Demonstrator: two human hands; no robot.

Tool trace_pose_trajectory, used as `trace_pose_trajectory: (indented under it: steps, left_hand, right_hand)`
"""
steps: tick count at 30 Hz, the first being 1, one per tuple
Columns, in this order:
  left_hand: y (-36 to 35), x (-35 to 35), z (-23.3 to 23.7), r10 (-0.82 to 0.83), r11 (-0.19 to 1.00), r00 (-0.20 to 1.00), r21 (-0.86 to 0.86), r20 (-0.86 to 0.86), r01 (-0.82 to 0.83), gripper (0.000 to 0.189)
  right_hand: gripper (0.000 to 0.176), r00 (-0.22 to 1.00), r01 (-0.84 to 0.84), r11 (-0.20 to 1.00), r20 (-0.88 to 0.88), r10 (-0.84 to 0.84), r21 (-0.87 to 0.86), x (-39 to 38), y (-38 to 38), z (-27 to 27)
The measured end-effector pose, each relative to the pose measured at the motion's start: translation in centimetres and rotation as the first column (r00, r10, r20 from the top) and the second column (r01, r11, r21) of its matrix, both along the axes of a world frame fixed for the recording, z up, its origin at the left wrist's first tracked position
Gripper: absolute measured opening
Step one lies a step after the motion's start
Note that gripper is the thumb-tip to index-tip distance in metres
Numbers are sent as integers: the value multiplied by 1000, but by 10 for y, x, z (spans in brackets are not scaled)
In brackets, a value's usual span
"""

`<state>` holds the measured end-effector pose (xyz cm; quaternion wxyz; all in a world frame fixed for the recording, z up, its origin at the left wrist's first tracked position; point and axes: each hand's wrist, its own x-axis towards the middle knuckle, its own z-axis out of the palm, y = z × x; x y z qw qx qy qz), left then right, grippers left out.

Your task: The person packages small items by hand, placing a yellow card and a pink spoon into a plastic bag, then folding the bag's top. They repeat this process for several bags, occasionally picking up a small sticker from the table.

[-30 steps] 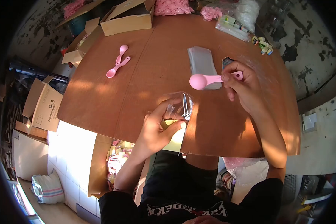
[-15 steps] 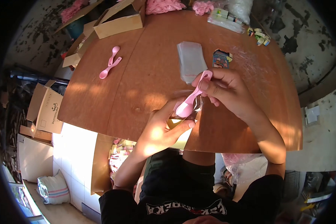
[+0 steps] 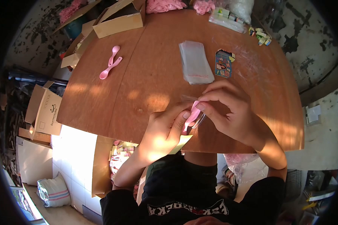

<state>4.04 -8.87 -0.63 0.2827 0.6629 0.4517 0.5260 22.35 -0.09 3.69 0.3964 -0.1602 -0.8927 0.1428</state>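
Note:
My left hand is closed on a small clear plastic bag with a pale yellow card at its lower end. A pink spoon points down into the bag, its bowl mostly hidden behind my left thumb. At the top of the handle, the thumb and forefinger of my right hand pinch the spoon. Beyond my hands lie a stack of clear bags and a printed card. Two more pink spoons rest on the left side of the table.
The brown wooden table holds an open cardboard box, pink items, plastic packs and small folded cards along its far edge. Below its near edge stands a carton of packed items. Another box is at left.
My right hand has lowered the spoon from above the bag, bowl first, into it. The left thumb has moved up against the spoon. The printed card and bag stack are now less covered.

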Motion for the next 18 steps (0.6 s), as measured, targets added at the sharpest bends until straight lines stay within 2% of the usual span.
trace_pose_trajectory:
  steps: [1, 3, 4, 5, 7, 8, 10, 11, 13, 16, 17, 18]
  left_hand:
    - [-3, -1, 2, 1, 1000, 1000, 4, 3, -1, 27]
    - [-9, -3, 9, -37, 989, 998, -143, -52, 29, 25]
    - [-8, -3, 6, -7, 998, 998, -60, -64, 3, 23]
    - [-8, -4, 6, -13, 998, 998, -60, -64, 9, 23]
    - [-8, -6, 5, -11, 1000, 971, -16, -240, 7, 21]
    - [-9, -6, 7, -14, 1000, 971, -16, -237, 10, 21]
    - [-11, -7, 11, 14, 1000, 905, -2, -425, -17, 19]
    - [-12, -9, 9, 14, 1000, 906, -2, -423, -17, 19]
    - [-12, -13, 6, -24, 1000, 859, -10, -512, 22, 25]
    - [-12, -11, 11, -71, 996, 874, 19, -481, 92, 23]
    - [-11, -11, 10, -73, 995, 875, 21, -478, 95, 23]
    - [-11, -12, 8, -107, 990, 892, 31, -439, 134, 25]
  right_hand:
    - [19, 1000, -1, 1000, 3, 1, 4, -1, -3, 1]
    - [11, 998, 51, 999, 23, -52, 8, -2, -12, 4]
    - [12, 997, 60, 996, 45, -63, 64, -3, -13, 5]
    - [12, 997, 66, 996, 46, -69, 64, -4, -15, 8]
    - [19, 995, 64, 992, 75, -73, 108, -7, -20, 12]
    - [19, 994, 67, 992, 79, -76, 108, -7, -21, 12]
    - [19, 986, 68, 976, 139, -98, 205, -9, -22, 12]
    - [19, 985, 67, 977, 141, -97, 204, -9, -25, 13]
    - [17, 954, 89, 960, 254, -159, 266, -9, -33, 15]
    - [13, 951, 142, 940, 220, -216, 309, -12, -38, 4]
    - [13, 950, 145, 939, 223, -220, 311, -9, -38, 10]
    - [11, 957, 137, 990, 252, -143, 44, -5, -36, 21]
